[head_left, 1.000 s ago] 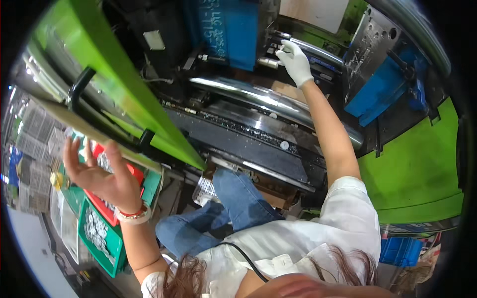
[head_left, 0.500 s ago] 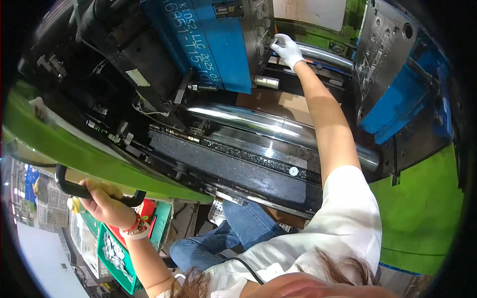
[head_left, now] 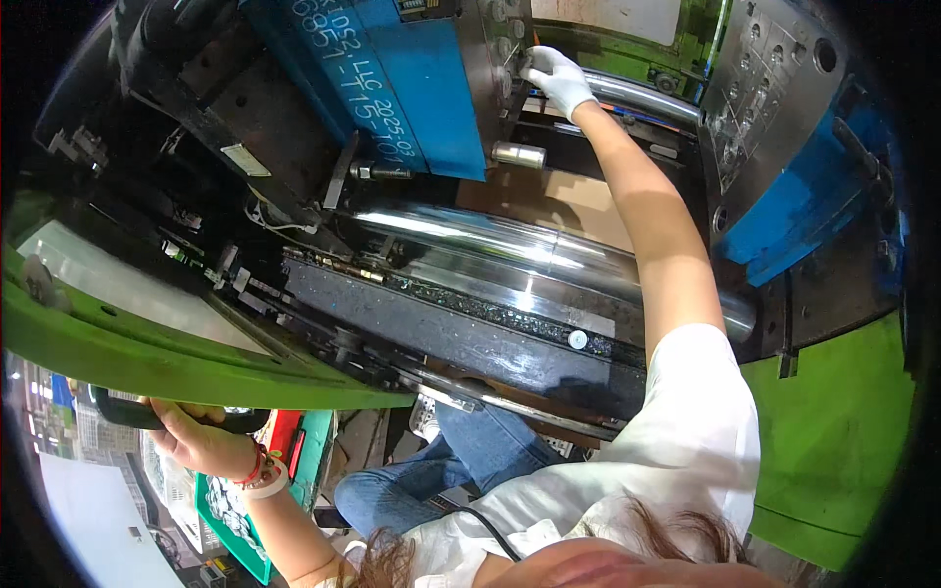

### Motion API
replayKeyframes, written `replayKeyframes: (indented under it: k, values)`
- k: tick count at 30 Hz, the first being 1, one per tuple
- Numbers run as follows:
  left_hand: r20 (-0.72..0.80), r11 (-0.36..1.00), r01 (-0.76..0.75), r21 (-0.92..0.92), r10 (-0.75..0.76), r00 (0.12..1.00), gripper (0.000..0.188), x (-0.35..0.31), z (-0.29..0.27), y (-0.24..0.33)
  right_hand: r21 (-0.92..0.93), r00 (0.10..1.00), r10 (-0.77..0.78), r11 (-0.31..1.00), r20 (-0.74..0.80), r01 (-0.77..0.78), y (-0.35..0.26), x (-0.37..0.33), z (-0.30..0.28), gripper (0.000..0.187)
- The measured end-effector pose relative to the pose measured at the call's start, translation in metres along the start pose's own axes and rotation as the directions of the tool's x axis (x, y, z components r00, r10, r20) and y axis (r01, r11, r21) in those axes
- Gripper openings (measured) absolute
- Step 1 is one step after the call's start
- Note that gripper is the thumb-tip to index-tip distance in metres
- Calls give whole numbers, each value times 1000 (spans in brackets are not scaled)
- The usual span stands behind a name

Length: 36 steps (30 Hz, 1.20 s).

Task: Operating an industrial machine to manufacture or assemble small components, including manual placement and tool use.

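My bare left hand (head_left: 201, 439), with a red bracelet and a pale band at the wrist, is wrapped round the black handle (head_left: 127, 409) of the green sliding door (head_left: 245, 363). My right hand (head_left: 559, 80), in a white glove, reaches far into the machine with bent fingers against the metal face of the left blue mould half (head_left: 421, 88). Its fingertips are together by the round cavities; what they hold, if anything, is hidden. Across the gap stands the other mould half (head_left: 760, 108), its metal face turned toward my right hand.
Shiny steel tie bars (head_left: 500, 240) run below and behind my right arm. A small white round piece (head_left: 577, 339) lies on the dark machine ledge (head_left: 441, 333). At lower left a green tray (head_left: 230, 524) holds several pale pieces. Brown cardboard (head_left: 578, 201) lies beneath the moulds.
My left hand, the handle and the door edge sit lower in the picture, nearer me. My right hand has shifted slightly left, closer onto the mould face. The view has also shifted a little.
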<state>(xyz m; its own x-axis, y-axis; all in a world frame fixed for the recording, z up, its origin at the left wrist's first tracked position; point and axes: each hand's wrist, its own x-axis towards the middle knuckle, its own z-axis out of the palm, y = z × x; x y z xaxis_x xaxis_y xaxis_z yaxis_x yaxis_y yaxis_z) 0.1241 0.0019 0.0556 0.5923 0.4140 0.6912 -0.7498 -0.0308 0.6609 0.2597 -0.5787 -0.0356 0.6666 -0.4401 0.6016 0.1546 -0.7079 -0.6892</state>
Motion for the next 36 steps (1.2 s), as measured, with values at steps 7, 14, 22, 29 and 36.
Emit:
replayKeyframes:
  k: [7, 14, 22, 29, 36]
  values:
    - [-11, 1000, 15, -9, -15, 1000, 15, 1, 0, 1, 146, 995, 57, 988, -81, -45, 3, 5, 9, 48]
    - [39, 1000, 0, 12, 0, 999, 16, 2, -6, 0, 513, 970, 201, 852, -138, -104, 1, 6, 29, 34]
    - [56, 1000, 23, 17, -24, 998, 17, 3, -6, 1, 581, 969, 223, 805, -111, -119, 5, 4, 30, 29]
    - [18, 998, 46, 31, -47, 999, 17, 2, -6, 1, 666, 939, 319, 729, -131, -155, 8, 11, 36, 24]
    - [81, 1000, 13, -23, -11, 997, 20, 4, -11, -5, 748, 942, 330, 638, -52, -183, 10, 15, 33, 24]
